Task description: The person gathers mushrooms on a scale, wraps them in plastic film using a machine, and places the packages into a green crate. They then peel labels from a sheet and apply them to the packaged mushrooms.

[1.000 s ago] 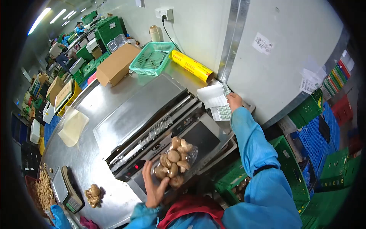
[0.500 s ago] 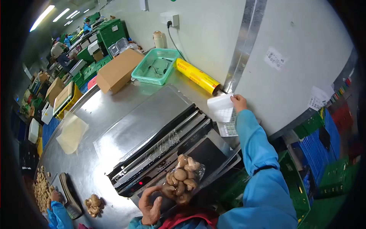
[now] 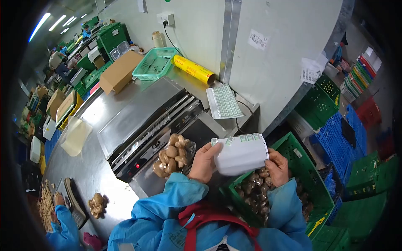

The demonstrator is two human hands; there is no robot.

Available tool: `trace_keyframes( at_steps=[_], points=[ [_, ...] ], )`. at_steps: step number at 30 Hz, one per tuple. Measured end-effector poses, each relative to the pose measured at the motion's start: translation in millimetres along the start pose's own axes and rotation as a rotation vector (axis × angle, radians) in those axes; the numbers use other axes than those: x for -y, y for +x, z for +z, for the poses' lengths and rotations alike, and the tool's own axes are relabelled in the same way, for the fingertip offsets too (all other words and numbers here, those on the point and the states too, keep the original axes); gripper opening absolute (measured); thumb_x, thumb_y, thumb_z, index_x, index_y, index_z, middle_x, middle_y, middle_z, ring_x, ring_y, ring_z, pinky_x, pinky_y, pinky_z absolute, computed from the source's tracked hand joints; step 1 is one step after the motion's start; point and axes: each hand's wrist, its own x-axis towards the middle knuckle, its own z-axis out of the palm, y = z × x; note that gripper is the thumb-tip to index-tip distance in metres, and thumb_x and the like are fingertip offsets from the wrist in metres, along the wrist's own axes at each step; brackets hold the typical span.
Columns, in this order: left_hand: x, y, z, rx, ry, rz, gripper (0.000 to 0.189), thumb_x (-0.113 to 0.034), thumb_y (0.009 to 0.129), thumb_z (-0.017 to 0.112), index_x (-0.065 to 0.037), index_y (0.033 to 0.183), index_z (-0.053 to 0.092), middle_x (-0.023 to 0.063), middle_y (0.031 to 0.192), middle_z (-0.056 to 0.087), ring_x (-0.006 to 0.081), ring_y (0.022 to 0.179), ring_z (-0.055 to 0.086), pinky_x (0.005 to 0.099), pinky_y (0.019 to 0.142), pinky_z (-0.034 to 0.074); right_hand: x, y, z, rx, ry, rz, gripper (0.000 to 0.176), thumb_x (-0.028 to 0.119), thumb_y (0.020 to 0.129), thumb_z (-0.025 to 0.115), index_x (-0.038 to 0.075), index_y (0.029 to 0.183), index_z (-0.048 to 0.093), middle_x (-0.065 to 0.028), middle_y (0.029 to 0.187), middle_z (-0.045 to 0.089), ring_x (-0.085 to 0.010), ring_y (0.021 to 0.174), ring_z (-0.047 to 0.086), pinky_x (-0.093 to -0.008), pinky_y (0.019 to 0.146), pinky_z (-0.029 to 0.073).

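Observation:
Between my two hands is a white sheet (image 3: 240,157) with small green-and-white labels along its upper edge. My left hand (image 3: 203,162) pinches its left end, and my right hand (image 3: 277,166) grips the right end. Left of my left hand, a clear-wrapped pack of brown mushrooms (image 3: 172,154) lies on the wrapping machine (image 3: 155,136), whose red light is lit. A sheet of green-printed labels (image 3: 225,101) lies on the table beyond my hands. Below the white sheet, a green crate (image 3: 320,188) holds several wrapped mushroom packs.
A yellow film roll (image 3: 193,70), a green basket (image 3: 144,69) and a cardboard box (image 3: 121,72) stand at the back. At lower left, a co-worker's hands (image 3: 58,200) are beside loose mushrooms (image 3: 45,207) and a scale (image 3: 75,203). A mushroom cluster (image 3: 97,205) sits nearby.
My right hand has brought the white sheet from the table's back toward me. My left hand, empty before beside the mushroom pack, now holds the sheet too. The view has shifted right.

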Motion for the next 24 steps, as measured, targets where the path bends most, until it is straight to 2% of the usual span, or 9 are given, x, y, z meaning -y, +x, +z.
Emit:
trace_keyframes(
  at_steps=[2,7,9,12,14,18,20,22,24],
  points=[
    [8.1,-10.2,3.6,0.025,0.067,0.05,0.021,-0.016,0.088,0.057,-0.002,0.104,0.061,0.0055,0.097,0.064,0.0157,0.089,0.061,0.0296,0.084,0.047,-7.5,-22.4,-11.5,-0.054,0.069,0.08,0.009,0.004,0.082,0.057,-0.002,0.089,0.058,-0.0075,0.103,0.06,-0.0109,0.092,0.053,-0.0254,0.083,0.041],
    [15.2,-37.6,15.3,0.069,0.269,0.233,0.025,-0.005,0.082,0.063,-0.001,0.107,0.06,0.0046,0.098,0.064,0.0107,0.086,0.059,0.0266,0.08,0.046,-4.5,-44.0,-15.8,-0.105,0.023,0.209,0.013,0.006,0.082,0.059,-0.001,0.093,0.059,-0.0029,0.09,0.06,-0.0077,0.082,0.052,-0.0237,0.074,0.042],
    [11.6,-44.6,14.5,0.067,0.353,0.269,0.025,-0.005,0.082,0.062,0.0,0.106,0.06,0.0043,0.097,0.064,0.0102,0.086,0.059,0.0263,0.08,0.046,9.9,-37.2,-15.5,-0.082,-0.325,0.149,0.016,0.007,0.082,0.06,0.0,0.097,0.059,-0.003,0.089,0.06,-0.0082,0.08,0.052,-0.0243,0.072,0.043],
    [10.8,-50.5,11.8,0.086,0.493,0.293,0.023,-0.005,0.083,0.061,0.001,0.106,0.06,0.0037,0.095,0.064,0.0091,0.085,0.058,0.0253,0.079,0.046,40.1,-12.7,-5.1,-0.113,-0.577,-0.158,0.028,0.006,0.078,0.061,-0.001,0.104,0.058,-0.0106,0.098,0.059,-0.0194,0.089,0.056,-0.0298,0.08,0.043],
    [12.6,-52.4,13.6,0.116,0.559,0.28,0.023,-0.006,0.084,0.061,0.001,0.106,0.06,0.0035,0.094,0.064,0.0087,0.084,0.058,0.0247,0.078,0.046,55.7,1.6,16.8,0.061,-0.674,-0.321,0.032,0.006,0.076,0.062,-0.001,0.107,0.057,-0.0143,0.104,0.057,-0.0258,0.096,0.055,-0.0331,0.085,0.042],
    [17.5,-56.3,18.1,0.107,0.609,0.256,0.021,-0.006,0.084,0.061,0.001,0.104,0.06,0.0032,0.091,0.064,0.0073,0.081,0.057,0.0222,0.074,0.046,39.4,12.5,32.8,0.218,-0.67,-0.308,0.025,0.008,0.074,0.063,-0.001,0.098,0.059,-0.0128,0.097,0.058,-0.0282,0.092,0.054,-0.0347,0.082,0.042],
    [18.3,-56.7,18.1,0.105,0.615,0.246,0.02,-0.006,0.084,0.062,0.001,0.102,0.06,0.0026,0.089,0.064,0.0066,0.08,0.057,0.0216,0.072,0.045,31.7,9.1,33.9,0.255,-0.557,-0.178,0.016,0.006,0.074,0.063,0.0,0.088,0.059,-0.0113,0.089,0.057,-0.0269,0.086,0.055,-0.0348,0.077,0.043],
    [20.1,-54.8,18.2,0.117,0.631,0.212,0.019,-0.006,0.084,0.062,0.001,0.101,0.06,0.0017,0.088,0.063,0.0062,0.078,0.056,0.0215,0.071,0.045,24.3,0.0,39.0,0.166,-0.489,-0.225,0.011,0.002,0.073,0.062,-0.001,0.081,0.056,-0.0111,0.084,0.057,-0.0264,0.081,0.056,-0.0344,0.073,0.044],
    [24.3,-51.4,17.6,0.127,0.678,0.237,0.018,-0.005,0.083,0.062,0.0,0.1,0.06,0.0011,0.087,0.063,0.0059,0.077,0.056,0.0214,0.071,0.045,20.4,-11.1,36.6,0.113,-0.507,-0.226,0.011,0.0,0.073,0.062,0.0,0.083,0.057,-0.011,0.09,0.058,-0.0239,0.088,0.056,-0.0322,0.079,0.044]
  ],
)
